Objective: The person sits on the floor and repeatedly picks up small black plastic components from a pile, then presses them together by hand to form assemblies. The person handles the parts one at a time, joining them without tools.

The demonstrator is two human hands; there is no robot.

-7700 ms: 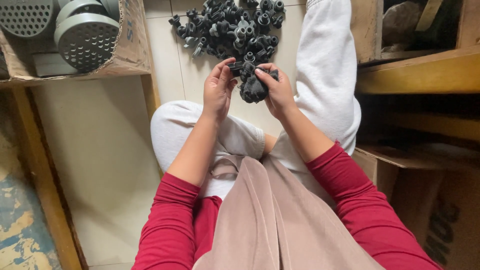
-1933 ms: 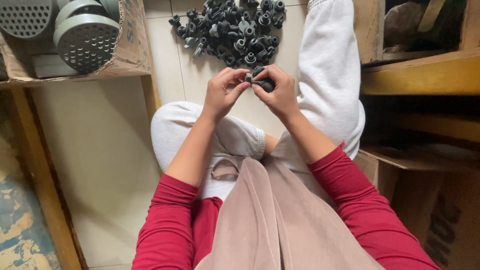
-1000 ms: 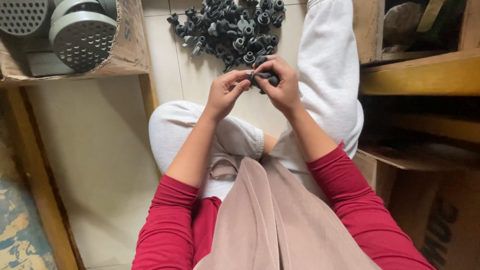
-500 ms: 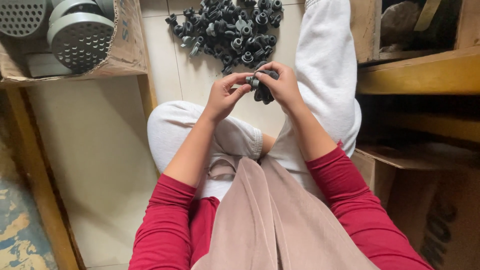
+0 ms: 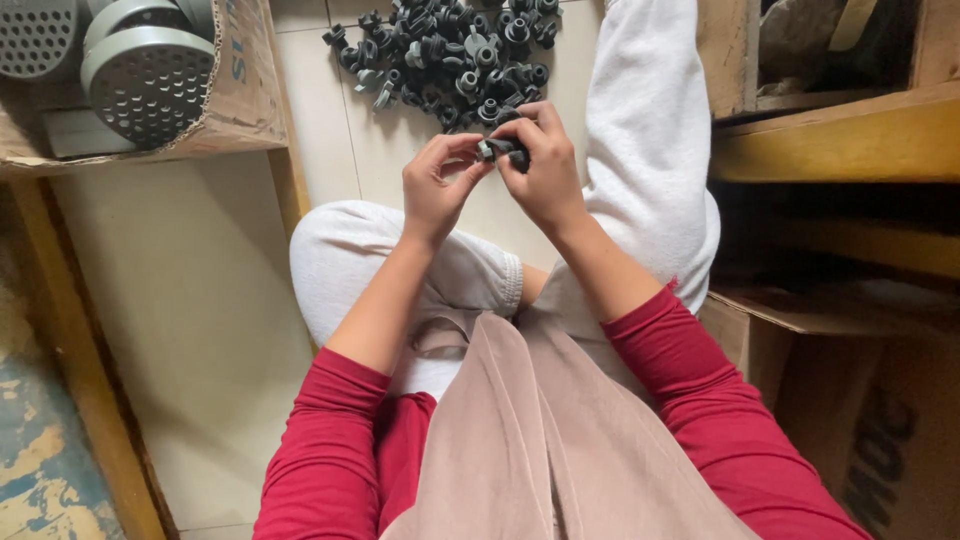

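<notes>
- Closest to you it's your red sleeves [image 5: 330,450] and that beige cloth [image 5: 540,440] draped down your front, with your legs in the white trousers [image 5: 650,150] folded on the tiled floor [image 5: 330,110].
- Your left hand [image 5: 435,185] is curled in, thumb and fingertips pinched onto the left end of a small dark grey plastic fitting [image 5: 502,150].
- Your right hand [image 5: 540,160] is wrapped tighter over the same fitting from the right side, fingers closed around it, so both hands are gripping one piece, held up in front of your knees and just short of the pile.
- Compared with half a second back, the fitting sits a bit higher and more buried in your right hand; before, more of the dark body hung out below your fingers. Nearly eight seconds ago you had a noticeably bigger clump in there.
- Honestly can't tell if it's one part or two pressed together, since your fingers cover most of it.
- Just past your hands is the pile of matching grey fittings [image 5: 450,55] on the floor, cut off by the top edge.
- Far left, a cardboard box [image 5: 245,90] holds round perforated grey discs [image 5: 145,80], partly out of frame.
- Right side has wooden shelves [image 5: 830,140]; whatever's on them is too dark to make out.
</notes>
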